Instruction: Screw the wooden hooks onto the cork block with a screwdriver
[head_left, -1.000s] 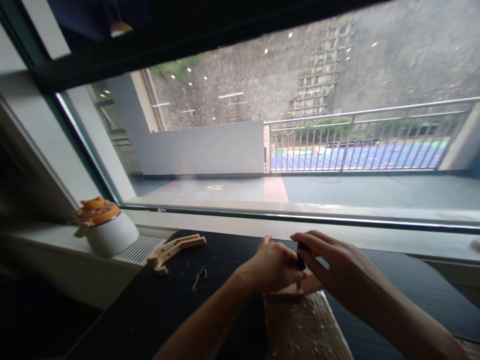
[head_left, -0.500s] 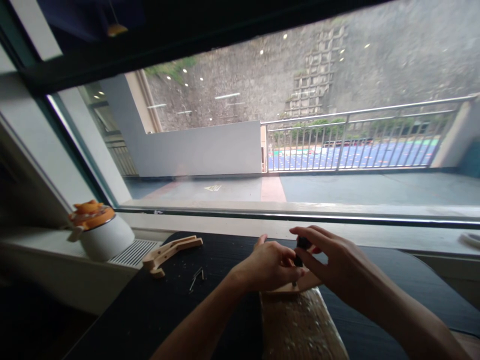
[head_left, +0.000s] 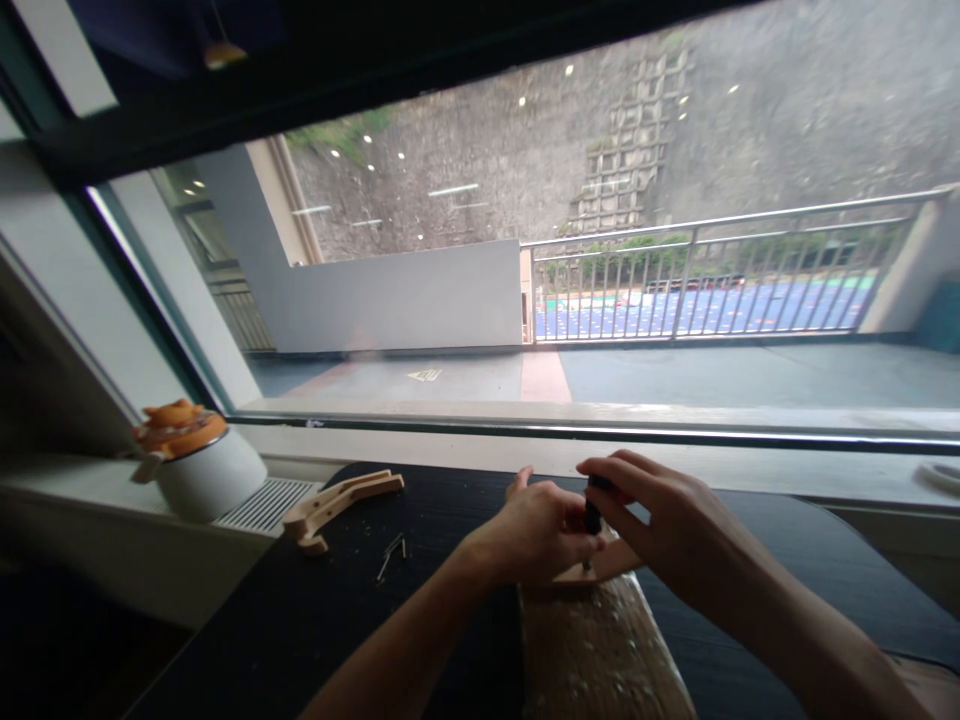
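Note:
An upright screwdriver (head_left: 593, 512) with a black and red handle stands over a pale wooden piece (head_left: 619, 562). Curled around the top of its handle are the fingers of my right hand (head_left: 660, 510). My left hand (head_left: 529, 535) pinches lower down, thumb and fingers closed about the tool just above the wood, with one finger sticking up. Below the left thumb a short bit of metal shaft meets the wooden piece, which is partly hidden by both hands. The piece rests on a thick, rough wooden board (head_left: 600, 650).
A second shaped wooden piece (head_left: 341, 505) lies left on the black table (head_left: 300, 630). Near it are several thin metal pins or screws (head_left: 390, 555) and small crumbs. A white pot with an orange lid (head_left: 206, 465) stands on the sill by the window.
My right hand and the screwdriver handle have turned slightly, and more red shows on the handle. My left hand stays almost in place.

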